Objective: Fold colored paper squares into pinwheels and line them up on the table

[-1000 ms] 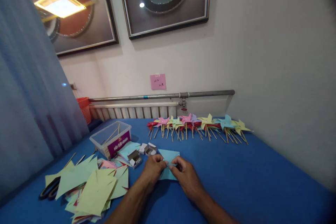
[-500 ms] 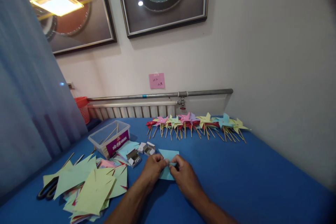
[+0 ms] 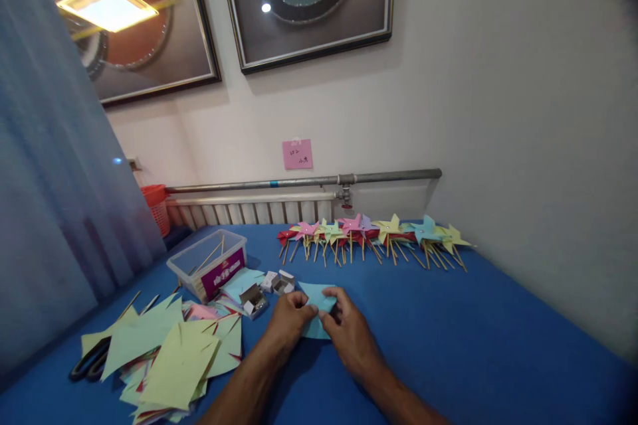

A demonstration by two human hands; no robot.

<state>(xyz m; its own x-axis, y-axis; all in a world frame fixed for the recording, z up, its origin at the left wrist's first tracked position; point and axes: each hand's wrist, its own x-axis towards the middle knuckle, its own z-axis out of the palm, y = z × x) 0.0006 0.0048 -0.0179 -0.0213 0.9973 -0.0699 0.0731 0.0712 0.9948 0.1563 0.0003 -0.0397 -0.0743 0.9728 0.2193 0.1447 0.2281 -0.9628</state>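
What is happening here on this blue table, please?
A person works with both hands on a light blue paper square lying on the blue table. The left hand and the right hand pinch its folds near the middle. To the left lie a pile of cut coloured paper, scissors and a clear box with sticks. A row of finished pinwheels lies by the wall.

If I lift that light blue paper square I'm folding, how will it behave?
The light blue paper square looks thin, so it will probably flop and bend. It seems very light and may slide on the blue table. Left hand and right hand pinch it, so creases likely stay.
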